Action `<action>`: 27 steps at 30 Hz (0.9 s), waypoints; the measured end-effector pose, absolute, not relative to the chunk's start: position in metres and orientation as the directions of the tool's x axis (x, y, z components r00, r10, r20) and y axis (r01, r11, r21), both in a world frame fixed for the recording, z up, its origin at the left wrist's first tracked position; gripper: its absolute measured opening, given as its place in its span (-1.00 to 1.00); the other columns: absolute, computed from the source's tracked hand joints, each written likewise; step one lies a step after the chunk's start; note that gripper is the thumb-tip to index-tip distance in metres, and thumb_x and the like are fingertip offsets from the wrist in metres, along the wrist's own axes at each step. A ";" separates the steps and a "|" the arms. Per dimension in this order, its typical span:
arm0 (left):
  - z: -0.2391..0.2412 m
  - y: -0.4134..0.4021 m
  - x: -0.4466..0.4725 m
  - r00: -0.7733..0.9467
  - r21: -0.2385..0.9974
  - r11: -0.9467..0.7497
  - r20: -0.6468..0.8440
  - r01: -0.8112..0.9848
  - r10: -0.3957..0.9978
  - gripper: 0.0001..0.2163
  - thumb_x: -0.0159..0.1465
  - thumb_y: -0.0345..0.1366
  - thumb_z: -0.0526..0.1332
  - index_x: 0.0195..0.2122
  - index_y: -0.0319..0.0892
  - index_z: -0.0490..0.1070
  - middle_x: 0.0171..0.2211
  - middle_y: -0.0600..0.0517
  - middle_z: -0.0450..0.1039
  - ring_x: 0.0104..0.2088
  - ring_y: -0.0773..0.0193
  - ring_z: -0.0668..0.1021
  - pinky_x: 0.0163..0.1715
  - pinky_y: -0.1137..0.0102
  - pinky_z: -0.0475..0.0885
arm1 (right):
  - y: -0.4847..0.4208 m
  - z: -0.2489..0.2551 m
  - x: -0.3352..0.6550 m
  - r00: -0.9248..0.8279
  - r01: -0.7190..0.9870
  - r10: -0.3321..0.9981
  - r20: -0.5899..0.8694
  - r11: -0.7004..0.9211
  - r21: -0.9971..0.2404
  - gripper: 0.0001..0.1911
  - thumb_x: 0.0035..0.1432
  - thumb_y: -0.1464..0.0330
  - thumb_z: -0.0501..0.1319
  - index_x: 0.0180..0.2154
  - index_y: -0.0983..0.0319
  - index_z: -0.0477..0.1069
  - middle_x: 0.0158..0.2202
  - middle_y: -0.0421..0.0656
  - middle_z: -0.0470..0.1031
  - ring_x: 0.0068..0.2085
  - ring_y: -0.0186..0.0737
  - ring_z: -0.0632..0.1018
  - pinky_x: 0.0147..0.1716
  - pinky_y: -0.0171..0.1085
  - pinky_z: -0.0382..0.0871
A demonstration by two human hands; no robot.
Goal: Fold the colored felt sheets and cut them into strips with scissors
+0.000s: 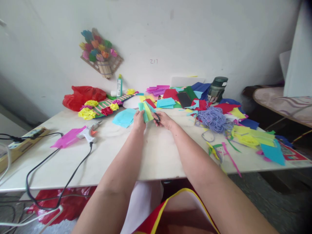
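Note:
My left hand (139, 121) is closed around folded crepe paper (146, 112) in light blue and yellow-green, held up over the middle of the table. In my right hand (166, 121) is a pair of scissors (157, 118) with dark handles, my fingers wrapped about the grips. The blades are at the paper's right side, and I cannot tell whether they are cutting into it. Beside my left hand lies a loose light blue sheet (124, 118). Just beyond both hands sits a small stack of light blue pieces (166, 103).
A white glue gun (88, 133) rests at left on pink paper, its cord crossing the table edge near a power strip (23, 143). Purple yarn (213, 119), colored scraps and a dark bottle (217, 89) crowd the right. A flower-decorated piece (104, 107) lies back left.

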State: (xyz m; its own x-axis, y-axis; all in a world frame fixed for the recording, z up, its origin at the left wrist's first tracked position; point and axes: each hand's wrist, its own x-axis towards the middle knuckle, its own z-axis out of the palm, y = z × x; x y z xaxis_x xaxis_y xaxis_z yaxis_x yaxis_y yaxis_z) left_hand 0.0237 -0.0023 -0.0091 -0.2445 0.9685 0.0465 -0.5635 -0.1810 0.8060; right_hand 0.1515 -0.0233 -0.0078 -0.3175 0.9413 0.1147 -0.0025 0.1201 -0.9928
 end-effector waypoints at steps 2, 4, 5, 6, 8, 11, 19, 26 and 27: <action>-0.009 -0.002 0.024 -0.248 0.809 -0.183 0.048 -0.559 0.968 -0.88 -0.03 -0.35 0.25 -0.51 -0.18 0.30 -0.62 0.11 0.37 -0.55 0.30 0.50 -0.45 0.39 0.40 | -0.022 -0.009 0.151 -0.315 -0.006 0.942 0.112 0.116 -0.993 -0.67 0.06 0.11 0.20 -0.46 0.23 0.23 -0.67 -0.33 0.32 -0.72 -0.49 0.32 -0.83 -0.49 -0.02; -0.010 -0.002 0.024 -0.248 0.807 -0.183 0.047 -0.561 0.968 -0.89 -0.03 -0.36 0.25 -0.52 -0.18 0.30 -0.63 0.11 0.36 -0.55 0.30 0.50 -0.45 0.40 0.40 | -0.021 -0.011 0.151 -0.311 -0.003 0.945 0.103 0.108 -0.994 -0.68 0.06 0.12 0.20 -0.45 0.23 0.24 -0.67 -0.33 0.32 -0.73 -0.49 0.32 -0.83 -0.49 -0.03; -0.010 -0.002 0.024 -0.248 0.805 -0.184 0.048 -0.564 0.968 -0.90 -0.03 -0.36 0.24 -0.52 -0.18 0.30 -0.63 0.11 0.36 -0.55 0.31 0.50 -0.45 0.40 0.40 | -0.020 -0.011 0.151 -0.309 -0.001 0.946 0.099 0.104 -0.995 -0.69 0.06 0.12 0.20 -0.45 0.23 0.24 -0.67 -0.34 0.32 -0.73 -0.49 0.31 -0.83 -0.49 -0.04; -0.011 -0.001 0.024 -0.246 0.804 -0.185 0.049 -0.565 0.968 -0.91 -0.03 -0.37 0.23 -0.52 -0.18 0.30 -0.63 0.11 0.37 -0.55 0.31 0.49 -0.46 0.40 0.41 | -0.020 -0.012 0.151 -0.307 0.002 0.947 0.096 0.101 -0.995 -0.69 0.06 0.13 0.20 -0.44 0.23 0.25 -0.67 -0.34 0.32 -0.73 -0.49 0.31 -0.83 -0.49 -0.05; -0.011 0.000 0.023 -0.245 0.804 -0.186 0.051 -0.565 0.968 -0.91 -0.03 -0.37 0.23 -0.52 -0.18 0.30 -0.63 0.11 0.37 -0.56 0.32 0.49 -0.46 0.40 0.41 | -0.019 -0.012 0.151 -0.306 0.002 0.947 0.096 0.101 -0.995 -0.70 0.06 0.13 0.20 -0.43 0.23 0.26 -0.67 -0.34 0.31 -0.74 -0.50 0.30 -0.83 -0.49 -0.06; -0.011 0.000 0.023 -0.249 0.809 -0.187 0.052 -0.557 0.967 -0.90 -0.02 -0.37 0.24 -0.53 -0.17 0.29 -0.64 0.12 0.36 -0.57 0.33 0.49 -0.46 0.40 0.41 | -0.018 -0.013 0.151 -0.309 -0.006 0.945 0.106 0.109 -0.994 -0.71 0.05 0.14 0.21 -0.42 0.23 0.27 -0.68 -0.35 0.31 -0.74 -0.50 0.30 -0.83 -0.49 -0.09; -0.008 -0.002 0.024 -0.251 0.805 -0.183 0.043 -0.565 0.967 -0.92 -0.02 -0.40 0.22 -0.53 -0.17 0.30 -0.66 0.12 0.35 -0.55 0.30 0.50 -0.46 0.39 0.43 | -0.020 -0.011 0.149 -0.294 -0.016 0.951 0.096 0.095 -0.995 -0.72 0.05 0.15 0.21 -0.39 0.23 0.27 -0.67 -0.34 0.32 -0.74 -0.49 0.31 -0.84 -0.50 -0.07; -0.009 -0.002 0.025 -0.251 0.815 -0.169 0.030 -0.554 0.967 -0.90 -0.03 -0.39 0.26 -0.54 -0.20 0.31 -0.64 0.11 0.37 -0.62 0.37 0.45 -0.48 0.42 0.40 | -0.021 -0.010 0.155 -0.335 -0.038 0.941 0.055 0.044 -0.998 -0.60 0.04 0.02 0.17 -0.41 0.24 0.27 -0.64 -0.26 0.38 -0.69 -0.43 0.39 -0.84 -0.49 0.02; -0.010 -0.002 0.026 -0.246 0.820 -0.165 0.031 -0.549 0.969 -0.89 -0.04 -0.37 0.27 -0.54 -0.20 0.31 -0.64 0.11 0.37 -0.62 0.37 0.45 -0.49 0.43 0.39 | -0.021 -0.010 0.155 -0.339 -0.034 0.939 0.051 0.042 -0.999 -0.59 0.04 0.00 0.17 -0.41 0.25 0.27 -0.64 -0.25 0.39 -0.69 -0.43 0.40 -0.84 -0.49 0.02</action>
